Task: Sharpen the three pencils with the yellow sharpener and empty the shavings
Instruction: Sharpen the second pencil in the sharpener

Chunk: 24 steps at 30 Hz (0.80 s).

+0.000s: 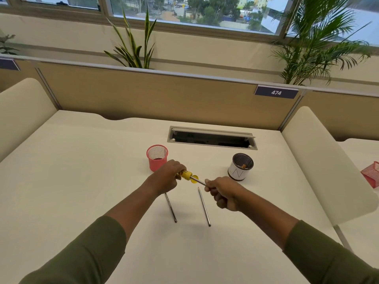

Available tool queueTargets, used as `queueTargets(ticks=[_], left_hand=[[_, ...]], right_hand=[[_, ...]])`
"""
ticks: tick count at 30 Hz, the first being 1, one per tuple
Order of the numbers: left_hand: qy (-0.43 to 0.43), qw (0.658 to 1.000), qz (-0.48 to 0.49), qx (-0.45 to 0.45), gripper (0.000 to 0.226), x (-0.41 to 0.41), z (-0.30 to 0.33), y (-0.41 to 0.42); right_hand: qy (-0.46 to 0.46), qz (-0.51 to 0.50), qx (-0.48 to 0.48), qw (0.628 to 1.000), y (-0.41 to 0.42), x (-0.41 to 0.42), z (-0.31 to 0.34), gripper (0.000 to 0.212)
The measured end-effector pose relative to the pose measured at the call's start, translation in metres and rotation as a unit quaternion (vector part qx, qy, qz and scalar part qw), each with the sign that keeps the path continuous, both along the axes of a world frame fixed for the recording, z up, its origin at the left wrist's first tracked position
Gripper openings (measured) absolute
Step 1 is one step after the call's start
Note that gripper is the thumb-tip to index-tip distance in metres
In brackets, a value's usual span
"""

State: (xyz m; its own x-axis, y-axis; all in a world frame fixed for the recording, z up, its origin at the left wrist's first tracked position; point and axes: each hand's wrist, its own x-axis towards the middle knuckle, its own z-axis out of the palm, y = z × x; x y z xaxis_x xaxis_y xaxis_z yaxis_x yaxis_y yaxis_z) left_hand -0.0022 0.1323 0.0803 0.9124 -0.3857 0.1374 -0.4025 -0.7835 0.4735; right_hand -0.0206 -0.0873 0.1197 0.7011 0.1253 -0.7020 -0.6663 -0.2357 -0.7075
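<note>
Desk: two pencils lie on it below my hands, side by side and apart, long axes running toward me.
Left pencil; right pencil, point up.
Third pencil: runs level from right hand into sharpener, axis left-right.
Left hand: fingers curled round the yellow sharpener.
Right hand: fingers closed, pinching that pencil's shaft just beside the sharpener.

Worn on the head, looking forward and down toward 12 o'clock across the bench. Close above both forearms, wide-angled, reaching the partition and windows at 12. Single view only.
</note>
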Motion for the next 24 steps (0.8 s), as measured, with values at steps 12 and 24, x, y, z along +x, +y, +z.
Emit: queueTargets(ticks=[12, 24], left_hand=[[0.062, 0.998, 0.019, 0.0, 0.034, 0.005, 0.007, 0.008], [-0.009, 1.0, 0.005, -0.02, 0.037, -0.006, 0.005, 0.001]], right_hand=[[-0.639, 0.348, -0.43, 0.534, -0.02, -0.004, -0.011, 0.014], [-0.289, 0.135, -0.237, 0.918, 0.01, -0.013, -0.002, 0.036]])
